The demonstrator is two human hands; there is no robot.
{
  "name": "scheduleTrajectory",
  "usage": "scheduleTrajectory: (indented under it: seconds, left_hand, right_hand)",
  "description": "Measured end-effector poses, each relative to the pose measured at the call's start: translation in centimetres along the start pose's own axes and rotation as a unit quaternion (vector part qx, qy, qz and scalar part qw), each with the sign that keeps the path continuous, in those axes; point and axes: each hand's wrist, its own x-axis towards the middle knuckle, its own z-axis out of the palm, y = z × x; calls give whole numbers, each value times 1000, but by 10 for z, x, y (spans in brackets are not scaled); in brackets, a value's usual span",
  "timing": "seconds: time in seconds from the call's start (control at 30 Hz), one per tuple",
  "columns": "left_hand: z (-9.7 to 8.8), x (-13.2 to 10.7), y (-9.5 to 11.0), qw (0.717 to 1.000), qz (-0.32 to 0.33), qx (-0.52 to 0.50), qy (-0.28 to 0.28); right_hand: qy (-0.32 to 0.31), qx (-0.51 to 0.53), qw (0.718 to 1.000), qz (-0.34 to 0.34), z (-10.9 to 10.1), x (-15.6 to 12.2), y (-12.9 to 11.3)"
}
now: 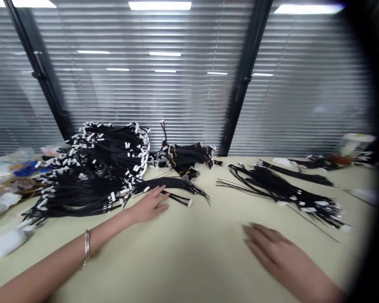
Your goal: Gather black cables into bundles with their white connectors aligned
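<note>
My left hand (149,205), a bangle on its wrist, reaches forward with its fingers apart beside a small bunch of thin black cables (173,184). Its fingertips are close to these cables and to a cable end with a white connector (190,203); whether they touch cannot be made out. To the left rises a big heap of black cables with white connectors (107,147). My right hand (273,252), slightly blurred, hovers over or lies on the pale table with fingers stretched out. Beyond it is a bundle of black cables (278,185).
Bundles of black cables with yellow bands (189,155) lie at the back middle. A white object (8,243) and clear plastic bags (3,168) are on the left. At the back right stands a see-through container (350,149). Window blinds (151,97) border the table.
</note>
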Motion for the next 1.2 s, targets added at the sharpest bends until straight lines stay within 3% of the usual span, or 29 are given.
scheduleTrajectory:
  seconds: [0.07,0.2,0.3,0.43,0.63,0.8,0.97,1.0,1.13,1.2]
  left_hand:
    - [6,-4,-7,1000,-1,12,-2]
    - [20,-5,-6,1000,12,23,1]
    - [27,-9,2,999,27,16,-2]
    - [31,-13,14,999,51,-7,4]
    - [25,-17,29,996,60,-47,37]
    - [24,-20,46,995,32,-95,21]
    - [44,-24,66,979,-37,-200,26]
    - [47,-25,69,974,-51,-221,25]
    - [48,-26,75,935,-86,-343,18]
    - [45,-25,76,907,-90,-411,12]
  right_hand:
    - [-52,5,997,-65,-4,28,-42]
    - [-59,10,988,-139,-1,86,-98]
    - [-82,17,989,-123,12,118,-116]
    - [-127,69,982,-119,28,137,-119]
    - [-189,247,947,-83,35,138,-111]
    - [-182,412,892,-30,30,121,-122]
    - [-180,626,759,-5,25,94,-143]
    - [-167,642,749,7,25,90,-146]
    - [-135,633,760,65,23,84,-149]
    - [-141,655,738,80,21,84,-148]
